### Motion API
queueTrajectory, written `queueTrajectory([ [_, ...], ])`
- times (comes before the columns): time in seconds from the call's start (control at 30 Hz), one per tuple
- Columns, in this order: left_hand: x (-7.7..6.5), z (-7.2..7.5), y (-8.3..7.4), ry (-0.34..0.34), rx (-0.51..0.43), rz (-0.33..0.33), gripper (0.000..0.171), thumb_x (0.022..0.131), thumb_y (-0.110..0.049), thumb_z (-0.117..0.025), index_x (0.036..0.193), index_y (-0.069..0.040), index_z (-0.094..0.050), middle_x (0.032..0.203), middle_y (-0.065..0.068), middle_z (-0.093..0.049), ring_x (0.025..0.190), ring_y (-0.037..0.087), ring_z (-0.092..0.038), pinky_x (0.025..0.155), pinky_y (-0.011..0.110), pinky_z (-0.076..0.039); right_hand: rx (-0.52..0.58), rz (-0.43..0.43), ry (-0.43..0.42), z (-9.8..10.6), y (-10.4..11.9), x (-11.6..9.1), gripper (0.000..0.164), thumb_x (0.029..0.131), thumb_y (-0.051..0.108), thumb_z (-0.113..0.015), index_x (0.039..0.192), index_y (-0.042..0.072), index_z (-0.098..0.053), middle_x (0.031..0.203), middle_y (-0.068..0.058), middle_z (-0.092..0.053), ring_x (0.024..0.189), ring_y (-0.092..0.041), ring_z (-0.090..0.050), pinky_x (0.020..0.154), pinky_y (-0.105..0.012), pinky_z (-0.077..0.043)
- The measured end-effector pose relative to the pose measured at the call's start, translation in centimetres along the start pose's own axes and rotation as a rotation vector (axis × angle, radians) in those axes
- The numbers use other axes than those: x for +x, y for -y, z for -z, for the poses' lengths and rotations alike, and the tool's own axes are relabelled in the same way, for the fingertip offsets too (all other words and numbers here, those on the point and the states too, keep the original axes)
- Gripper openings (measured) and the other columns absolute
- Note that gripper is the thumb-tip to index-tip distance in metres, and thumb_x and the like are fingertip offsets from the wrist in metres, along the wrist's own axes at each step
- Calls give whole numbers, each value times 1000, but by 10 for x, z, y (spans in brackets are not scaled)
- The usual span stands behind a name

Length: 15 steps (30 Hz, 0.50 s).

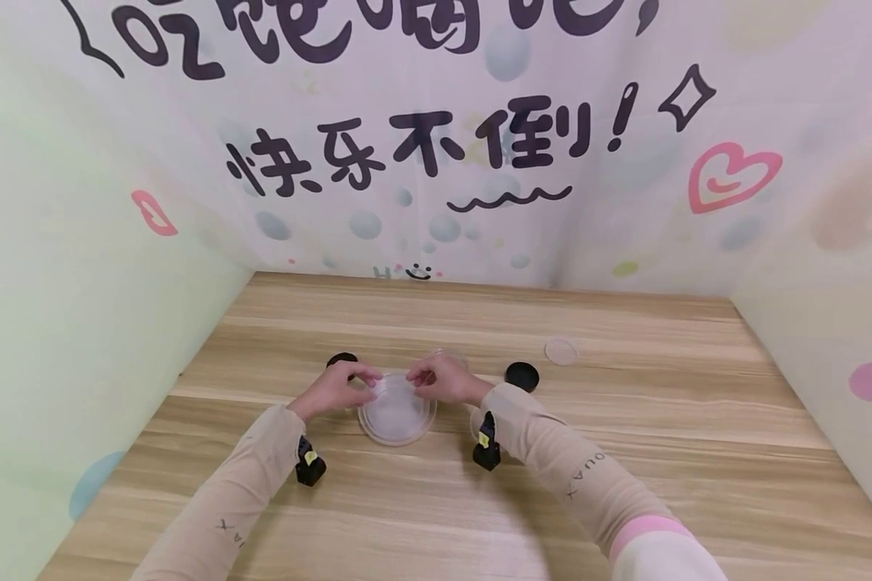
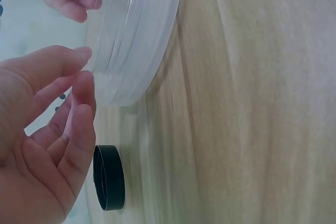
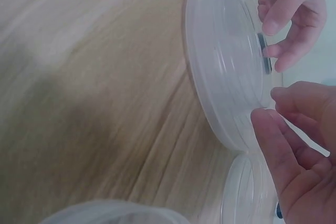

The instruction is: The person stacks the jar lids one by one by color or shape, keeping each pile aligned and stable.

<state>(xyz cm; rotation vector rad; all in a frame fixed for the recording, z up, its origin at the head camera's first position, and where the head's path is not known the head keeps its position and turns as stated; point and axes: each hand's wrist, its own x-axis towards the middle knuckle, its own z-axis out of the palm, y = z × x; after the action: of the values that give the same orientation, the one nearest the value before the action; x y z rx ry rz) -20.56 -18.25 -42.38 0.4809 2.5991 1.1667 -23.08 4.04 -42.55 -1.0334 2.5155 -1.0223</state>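
Note:
A stack of clear round plastic lids (image 1: 397,436) lies on the table between the two hands. Its layered rims also show in the left wrist view as a frosted bottom rim (image 2: 157,51). My left hand (image 1: 341,387) pinches the edge of the top clear lid (image 2: 107,51) from the left, with thumb and forefinger close together at the rim. On the far right side of the same lid, the thumb and forefinger of my right hand (image 1: 446,379) pinch its edge. The lid's see-through edge is faint between the fingertips.
One black round lid (image 1: 343,359) lies behind the left hand, and another black lid (image 1: 521,376) beside the right wrist. A clear disc (image 1: 562,351) lies further back right. More clear round pieces (image 3: 241,187) lie near the right hand. A printed cloth (image 1: 407,226) hangs behind the table.

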Motion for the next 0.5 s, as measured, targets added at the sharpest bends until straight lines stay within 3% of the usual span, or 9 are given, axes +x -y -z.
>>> queueTrajectory([
  [0.1, 0, 0, 1, -31, 17, -36, 29, 76, -4, -66, 104, 1, -62, 89, 8, -61, 85, 25, -53, 63, 27, -46, 32, -14, -23, 2, 1, -2, 18, 80, 0, -60, 97, -4, -63, 85, -8, -63, 79, -16, -57, 68, -18, -47],
  [0.23, 2, 0, 0, -70, 10, -57, 27, 77, -5, -66, 102, 3, -63, 88, 9, -62, 78, 22, -54, 64, 26, -45, 76, -66, -92, 7, 1, -5, 18, 81, 1, -58, 98, -4, -63, 86, -8, -62, 78, -15, -56, 67, -19, -46],
  [0.37, 6, -2, -6, -83, -13, -55, 28, 78, -7, -65, 104, 4, -61, 92, 11, -61, 71, 19, -54, 61, 27, -46, 91, -83, -157, 14, -2, -7, 17, 82, 2, -58, 96, -5, -63, 85, -10, -63, 74, -14, -57, 64, -19, -47],
  [0.5, 11, -3, -13, -99, -28, -21, 31, 79, -9, -65, 108, 1, -60, 100, 12, -60, 75, 18, -55, 64, 28, -48, 107, -93, -207, 25, -6, -10, 16, 82, 2, -58, 95, -6, -63, 83, -11, -63, 71, -15, -57, 61, -20, -48],
])
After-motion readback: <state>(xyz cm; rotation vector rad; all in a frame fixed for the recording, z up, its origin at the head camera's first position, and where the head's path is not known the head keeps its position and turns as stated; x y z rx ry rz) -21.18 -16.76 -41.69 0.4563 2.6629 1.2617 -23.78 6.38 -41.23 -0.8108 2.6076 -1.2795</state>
